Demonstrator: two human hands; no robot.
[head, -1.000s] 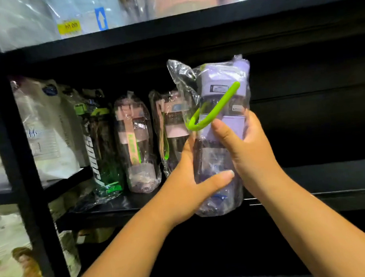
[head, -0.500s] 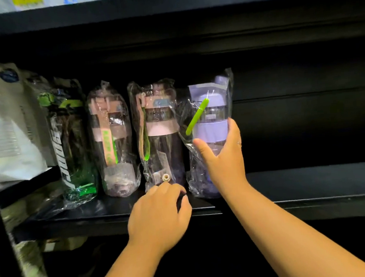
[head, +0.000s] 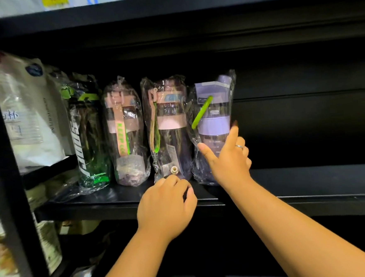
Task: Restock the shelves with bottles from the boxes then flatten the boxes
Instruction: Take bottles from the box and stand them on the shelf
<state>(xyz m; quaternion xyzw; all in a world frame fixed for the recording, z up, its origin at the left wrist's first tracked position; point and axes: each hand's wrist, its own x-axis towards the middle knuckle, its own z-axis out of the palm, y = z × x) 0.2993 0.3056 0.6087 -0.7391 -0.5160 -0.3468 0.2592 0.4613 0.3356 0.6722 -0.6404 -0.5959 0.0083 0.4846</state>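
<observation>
Because the purple bottle stands in slack wrap on the shelf just ahead of the right hand, whose straightened thumb and forefinger only touch it, snagging the wrap on withdrawal could tip it. The left hand, loosely curled at the shelf's edge, holds nothing. Half a second ago the right hand wrapped the bottle.
</observation>
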